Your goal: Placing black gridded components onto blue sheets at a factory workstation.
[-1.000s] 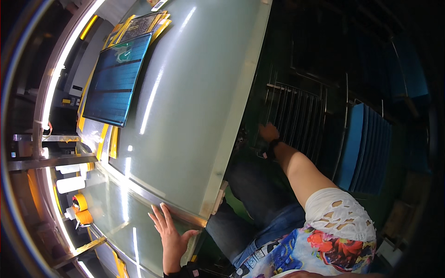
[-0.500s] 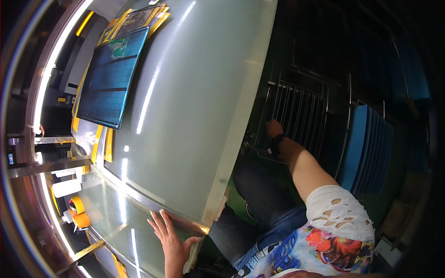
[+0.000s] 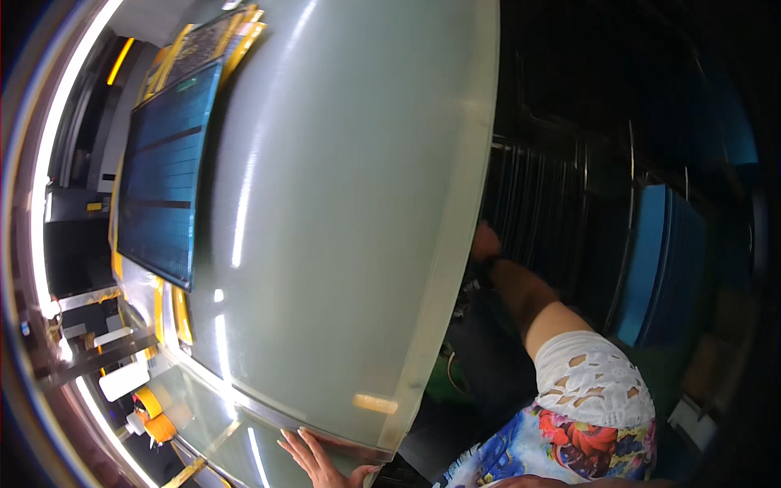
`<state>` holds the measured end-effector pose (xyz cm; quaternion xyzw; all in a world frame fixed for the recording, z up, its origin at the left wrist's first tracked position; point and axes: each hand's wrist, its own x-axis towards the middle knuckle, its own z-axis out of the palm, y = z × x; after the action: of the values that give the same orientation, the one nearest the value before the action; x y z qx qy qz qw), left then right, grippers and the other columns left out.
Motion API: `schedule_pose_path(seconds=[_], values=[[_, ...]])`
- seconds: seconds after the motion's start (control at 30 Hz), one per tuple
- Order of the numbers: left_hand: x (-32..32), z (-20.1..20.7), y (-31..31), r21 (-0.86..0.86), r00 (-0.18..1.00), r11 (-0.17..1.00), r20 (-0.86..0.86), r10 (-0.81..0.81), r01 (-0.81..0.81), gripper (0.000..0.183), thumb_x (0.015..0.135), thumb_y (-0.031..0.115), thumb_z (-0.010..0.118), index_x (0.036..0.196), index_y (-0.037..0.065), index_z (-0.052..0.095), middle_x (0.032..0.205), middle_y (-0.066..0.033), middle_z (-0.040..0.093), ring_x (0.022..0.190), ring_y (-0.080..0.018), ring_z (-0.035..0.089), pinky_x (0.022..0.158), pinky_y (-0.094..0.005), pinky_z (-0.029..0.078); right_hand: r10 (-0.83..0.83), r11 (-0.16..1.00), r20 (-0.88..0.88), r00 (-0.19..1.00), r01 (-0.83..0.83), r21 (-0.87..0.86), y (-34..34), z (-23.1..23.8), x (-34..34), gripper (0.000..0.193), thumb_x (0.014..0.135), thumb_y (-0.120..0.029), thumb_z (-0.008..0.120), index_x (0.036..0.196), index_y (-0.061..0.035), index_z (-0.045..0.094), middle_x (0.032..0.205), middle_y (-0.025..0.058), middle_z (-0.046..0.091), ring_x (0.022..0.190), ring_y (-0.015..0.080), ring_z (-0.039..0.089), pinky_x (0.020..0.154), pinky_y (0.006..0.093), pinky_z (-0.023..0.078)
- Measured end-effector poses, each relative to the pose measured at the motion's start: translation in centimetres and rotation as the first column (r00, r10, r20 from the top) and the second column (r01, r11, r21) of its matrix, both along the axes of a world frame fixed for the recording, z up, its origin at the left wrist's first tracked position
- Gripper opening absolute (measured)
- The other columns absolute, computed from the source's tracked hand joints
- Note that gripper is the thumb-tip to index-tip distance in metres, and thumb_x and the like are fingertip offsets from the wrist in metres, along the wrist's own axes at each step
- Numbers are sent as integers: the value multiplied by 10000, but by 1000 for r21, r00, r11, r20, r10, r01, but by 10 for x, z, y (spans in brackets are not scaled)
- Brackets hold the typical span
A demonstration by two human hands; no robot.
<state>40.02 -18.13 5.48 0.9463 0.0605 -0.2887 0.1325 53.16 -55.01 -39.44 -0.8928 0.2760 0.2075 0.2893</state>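
My left hand (image 3: 316, 460) lies flat with fingers spread on the near edge of a glossy grey-green table (image 3: 350, 203) and holds nothing. My right arm stretches out past the table's right edge, down into a dark space. My right hand (image 3: 486, 242) is beside a black wire rack (image 3: 545, 220) with upright slots, partly hidden by the table edge, and its grip is unclear. A dark blue rectangular panel (image 3: 167, 179) lies on the far left of the table.
Yellow-edged panels (image 3: 213, 39) lie beyond the blue panel. Several blue panels (image 3: 663, 268) stand upright in the rack at the right. An orange tape roll (image 3: 154, 415) and white blocks (image 3: 122, 378) sit on a lit bench at lower left.
My right hand has drawn in closer to the table's edge, beside the rack. My left hand stays pressed on the table. The view has shifted nearer to the table.
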Motion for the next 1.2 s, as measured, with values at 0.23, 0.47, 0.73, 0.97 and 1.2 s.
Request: schedule_pose_path(seconds=[0.23, 0.47, 0.73, 0.97, 1.2], values=[[6, 4, -2, -20, 999, 1000, 39, -1, 2, 1211, 571, 57, 822, 1501, 73, 46, 1518, -306, -25, 1405, -467, -20, 1134, -515, 95, -240, 970, 42, 970, 241, -36, -2, 1, 0, 352, 964, -258, 431, 1018, 82, 502, 904, 295, 632, 886, 438, 628, 772, 493, 519], [6, 2, -2, -35, 999, 999, 46, -4, 6, 1215, 560, 76, 832, 1501, 71, 64, 1522, -298, -33, 1406, -467, -29, 1131, -524, 92, -281, 960, 9, 960, 281, -7, -9, 8, -1, 374, 971, -308, 421, 1009, 42, 548, 934, 296, 631, 919, 445, 616, 806, 509, 494], [1, 0, 3, 8, 1000, 1000, 24, -9, 8, 1231, 568, 111, 839, 1502, 77, 37, 1524, -295, -25, 1410, -455, -21, 1134, -521, 89, -43, 989, 31, 999, 47, -137, -20, 25, 9, 342, 941, -210, 469, 1139, 68, 472, 873, 250, 653, 866, 422, 643, 782, 493, 515], [-3, 2, 9, -19, 999, 1000, 40, -2, 3, 1233, 561, 101, 840, 1505, 88, 45, 1526, -291, -18, 1414, -442, -17, 1135, -519, 93, -156, 975, -50, 986, 146, -167, 0, 23, 21, 342, 877, -110, 521, 1154, 69, 429, 902, 244, 662, 861, 371, 667, 740, 443, 544], [-2, -3, 7, 11, 1000, 1000, 6, 15, -15, 1193, 586, 58, 806, 1504, 80, 44, 1523, -299, -41, 1412, -447, -42, 1131, -513, 99, 170, 970, -49, 984, -176, -167, -33, 69, 34, 356, 887, -176, 546, 1187, 10, 509, 937, 219, 663, 923, 374, 653, 783, 470, 525]])
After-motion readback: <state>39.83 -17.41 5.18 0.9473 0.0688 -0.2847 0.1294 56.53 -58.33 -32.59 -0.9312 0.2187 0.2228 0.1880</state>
